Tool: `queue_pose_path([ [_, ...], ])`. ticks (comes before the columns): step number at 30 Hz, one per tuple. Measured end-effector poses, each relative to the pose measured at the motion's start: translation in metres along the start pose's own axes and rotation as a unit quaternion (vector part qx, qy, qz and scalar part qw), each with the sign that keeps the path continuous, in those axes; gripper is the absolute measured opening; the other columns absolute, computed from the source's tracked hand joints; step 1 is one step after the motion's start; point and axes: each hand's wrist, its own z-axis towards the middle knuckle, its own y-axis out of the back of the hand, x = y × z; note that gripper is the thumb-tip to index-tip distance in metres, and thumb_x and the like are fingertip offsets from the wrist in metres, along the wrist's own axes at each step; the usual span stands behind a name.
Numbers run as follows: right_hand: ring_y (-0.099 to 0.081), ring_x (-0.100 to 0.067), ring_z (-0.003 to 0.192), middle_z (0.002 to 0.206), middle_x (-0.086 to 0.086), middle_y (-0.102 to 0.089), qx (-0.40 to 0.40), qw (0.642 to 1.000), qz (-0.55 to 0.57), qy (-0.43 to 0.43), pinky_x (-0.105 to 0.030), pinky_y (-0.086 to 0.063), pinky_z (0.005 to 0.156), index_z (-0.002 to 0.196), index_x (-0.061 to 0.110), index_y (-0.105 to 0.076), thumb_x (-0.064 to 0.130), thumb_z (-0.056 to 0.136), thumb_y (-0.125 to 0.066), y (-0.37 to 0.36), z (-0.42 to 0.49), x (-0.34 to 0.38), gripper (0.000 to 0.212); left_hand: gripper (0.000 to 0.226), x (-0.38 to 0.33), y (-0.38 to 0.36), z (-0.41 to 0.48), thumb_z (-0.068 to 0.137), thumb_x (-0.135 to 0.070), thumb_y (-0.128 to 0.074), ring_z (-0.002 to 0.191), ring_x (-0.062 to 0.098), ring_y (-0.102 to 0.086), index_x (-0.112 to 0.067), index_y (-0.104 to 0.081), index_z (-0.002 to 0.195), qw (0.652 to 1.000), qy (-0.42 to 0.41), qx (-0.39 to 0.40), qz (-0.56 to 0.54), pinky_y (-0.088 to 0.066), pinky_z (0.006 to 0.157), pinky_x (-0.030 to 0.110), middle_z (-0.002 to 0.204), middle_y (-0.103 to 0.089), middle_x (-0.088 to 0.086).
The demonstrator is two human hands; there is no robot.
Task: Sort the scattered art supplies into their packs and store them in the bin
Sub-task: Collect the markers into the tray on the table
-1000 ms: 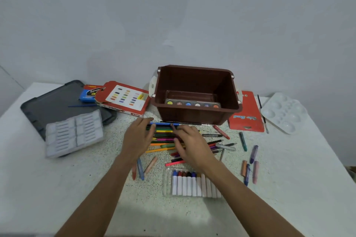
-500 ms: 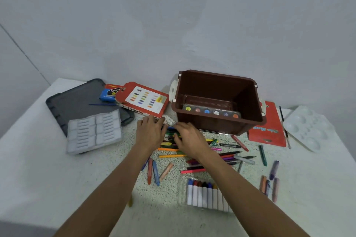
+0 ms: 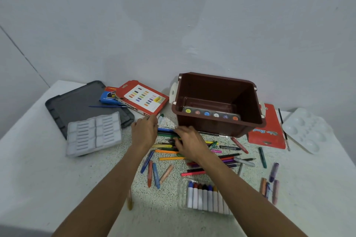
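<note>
A heap of coloured pens (image 3: 169, 147) lies on the speckled table just in front of the brown bin (image 3: 212, 127). My left hand (image 3: 144, 131) curls against the left ends of the pens. Over the middle of the heap, my right hand (image 3: 189, 142) has its fingers curled onto the pens. A paint set (image 3: 212, 114) with round colour pots stands inside the bin. A clear pack of white-barrelled markers (image 3: 206, 196) lies near me, partly under my right forearm. Loose crayons (image 3: 152, 173) lie left of it.
A red pastel box (image 3: 142, 98), a blue box (image 3: 108, 95), a dark grey lid (image 3: 77, 102) and a white moulded insert (image 3: 94, 134) sit at the left. A red pack (image 3: 267, 132), a white palette (image 3: 306, 129) and more crayons (image 3: 269, 184) lie at the right.
Both hands have closed in on the pen heap, and the fingers have curled around it. The view has shifted left and tilted up, so the bin now sits further right.
</note>
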Motion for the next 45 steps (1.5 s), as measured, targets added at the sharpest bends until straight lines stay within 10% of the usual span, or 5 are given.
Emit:
queue_pose_path([
  [14, -0.046, -0.030, 0.121, 0.138, -0.009, -0.054, -0.011, 1.000, -0.014, -0.008, -0.041, -0.036, 0.108, 0.138, 0.012, -0.052, 0.022, 0.098, -0.048, 0.004, -0.011, -0.006, 0.041, 0.023, -0.011, 0.010, -0.003, 0.088, -0.020, -0.061, 0.082, 0.022, -0.064, -0.016, -0.074, 0.107, 0.991, 0.088, 0.007, -0.098, -0.052, 0.081, 0.045, 0.092, -0.072, 0.004],
  [26, -0.049, -0.025, 0.118, 0.130, -0.008, -0.060, -0.078, 0.997, 0.015, 0.018, -0.039, -0.040, 0.105, 0.129, 0.009, -0.061, 0.022, 0.098, -0.050, 0.004, -0.047, -0.015, 0.035, 0.018, -0.038, 0.039, -0.055, 0.102, -0.017, -0.046, 0.068, 0.010, -0.048, -0.012, -0.061, 0.110, 0.908, 0.180, 0.071, -0.372, -0.037, 0.056, 0.023, 0.086, -0.057, 0.000],
  [32, -0.055, -0.025, 0.111, 0.122, -0.007, -0.065, -0.107, 0.994, 0.018, 0.032, -0.042, -0.047, 0.097, 0.118, 0.010, -0.067, 0.022, 0.092, -0.053, 0.000, -0.096, -0.023, 0.032, 0.025, -0.051, 0.040, -0.084, 0.103, -0.021, -0.044, 0.083, 0.022, -0.055, -0.006, -0.063, 0.104, 0.868, 0.205, 0.106, -0.440, -0.051, 0.079, 0.040, 0.089, -0.060, 0.009],
  [45, -0.053, -0.022, 0.116, 0.125, -0.005, -0.063, -0.101, 0.994, -0.032, 0.033, -0.038, -0.047, 0.098, 0.123, 0.014, -0.065, 0.047, 0.095, -0.050, -0.019, -0.198, -0.028, 0.045, 0.033, -0.069, 0.038, -0.158, 0.094, -0.010, -0.061, 0.092, 0.016, -0.070, -0.031, -0.056, 0.119, 0.849, 0.160, 0.165, -0.477, -0.053, 0.086, 0.028, 0.095, -0.072, 0.006],
])
